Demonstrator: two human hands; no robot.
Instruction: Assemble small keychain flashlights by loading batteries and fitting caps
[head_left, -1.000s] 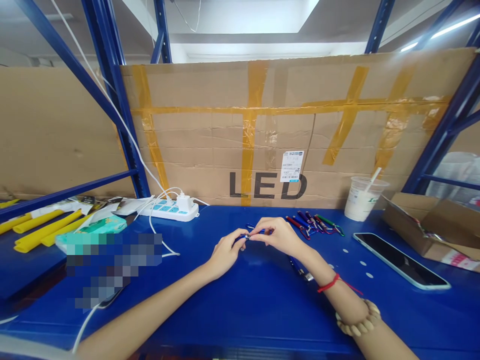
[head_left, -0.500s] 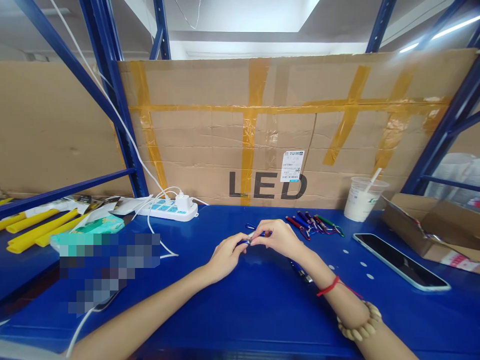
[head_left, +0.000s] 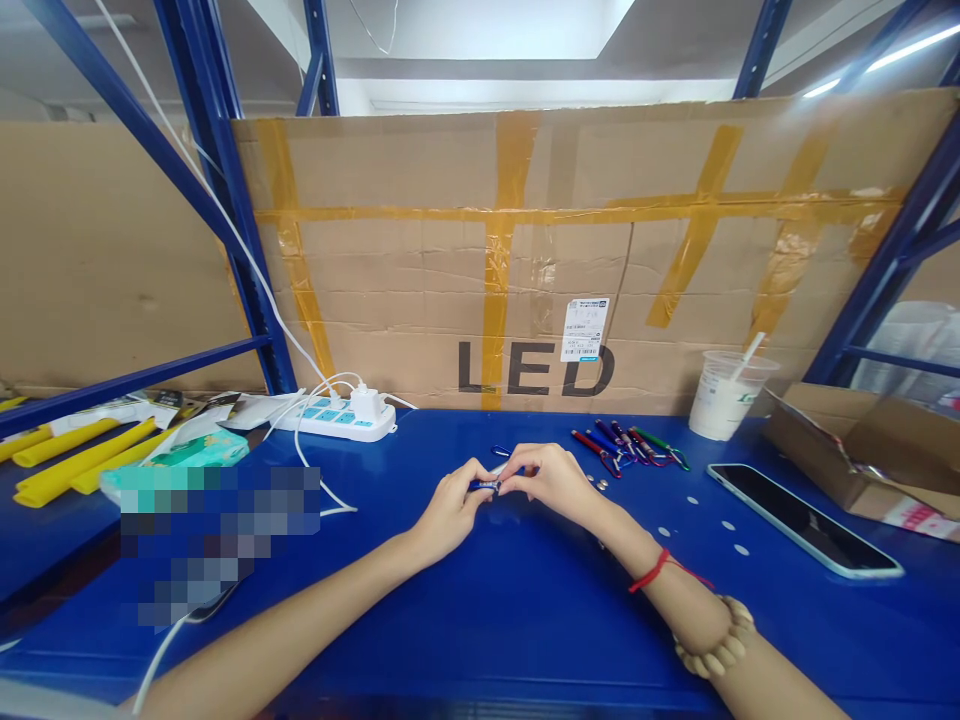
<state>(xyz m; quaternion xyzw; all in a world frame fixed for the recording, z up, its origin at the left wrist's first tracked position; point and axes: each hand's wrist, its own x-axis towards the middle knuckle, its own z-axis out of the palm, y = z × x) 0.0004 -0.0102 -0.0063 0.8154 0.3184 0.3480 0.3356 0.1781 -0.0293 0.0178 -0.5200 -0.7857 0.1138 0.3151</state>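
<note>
Both hands meet near the middle of the blue table. My left hand is closed around a small blue metal tube that looks like part of a keychain flashlight. At the tube's right end, the thumb and fingers of my right hand are pinched together. Whether they grip the tube's tip or a tiny part is hidden by the fingertips. A blue carabiner clip lies just behind the hands. Small silver discs, like button cells, lie beside my right hand.
Several coloured tubes with carabiner clips lie behind and right. Farther right are a phone, a plastic cup with a straw and an open cardboard box. A white power strip and yellow tubes are left.
My right hand and forearm have shifted slightly left and down. Small silver discs now show beside the hand. Dark slim pieces seen earlier below the right forearm no longer show there.
</note>
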